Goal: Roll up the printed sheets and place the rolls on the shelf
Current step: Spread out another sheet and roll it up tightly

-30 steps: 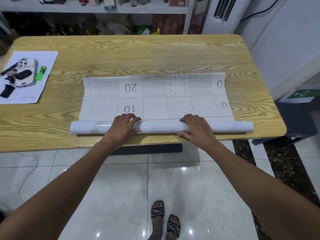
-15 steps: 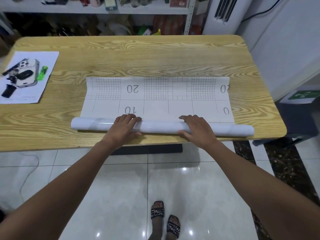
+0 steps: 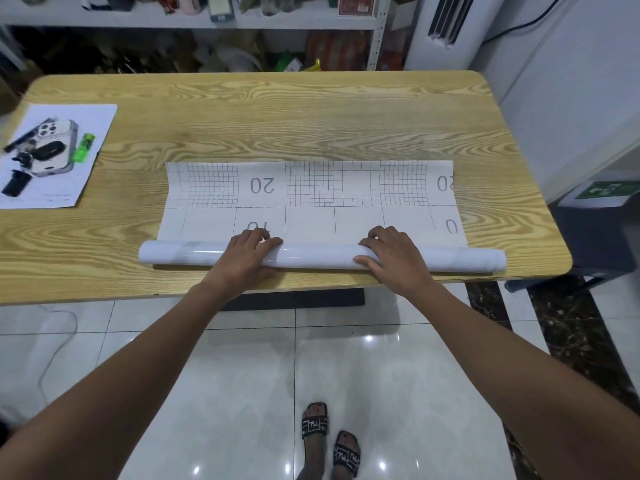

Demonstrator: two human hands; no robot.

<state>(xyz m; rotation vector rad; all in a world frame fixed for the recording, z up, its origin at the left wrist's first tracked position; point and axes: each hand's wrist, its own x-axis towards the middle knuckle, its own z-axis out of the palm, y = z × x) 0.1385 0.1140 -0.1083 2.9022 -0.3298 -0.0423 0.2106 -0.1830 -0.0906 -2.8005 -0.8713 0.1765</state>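
Clearly the rolling step was in hand: the roll (image 3: 322, 257) lay across the near edge of the table (image 3: 311, 112), and the flat part of the sheet (image 3: 311, 199) reached away from it, its grid and the numbers 10, 20 and 0 upside down to the person. The left hand (image 3: 247, 256) and the right hand (image 3: 393, 258) rested on top of the roll, well apart, with palms down, fingers held close together and curled over its far side, and thumbs on the near side. By my judgement, about half of the sheet was not yet rolled, so the next move called for an even push forward from both hands, otherwise the roll could go crooked or loose at its ends. Compared with one second earlier, the roll had advanced a little and now covered the lower part of the "10". The shelf (image 3: 194, 19) behind the table waited for the roll. At the far left, a paper (image 3: 98, 133) held a phone (image 3: 57, 147) and a green lighter (image 3: 84, 147).
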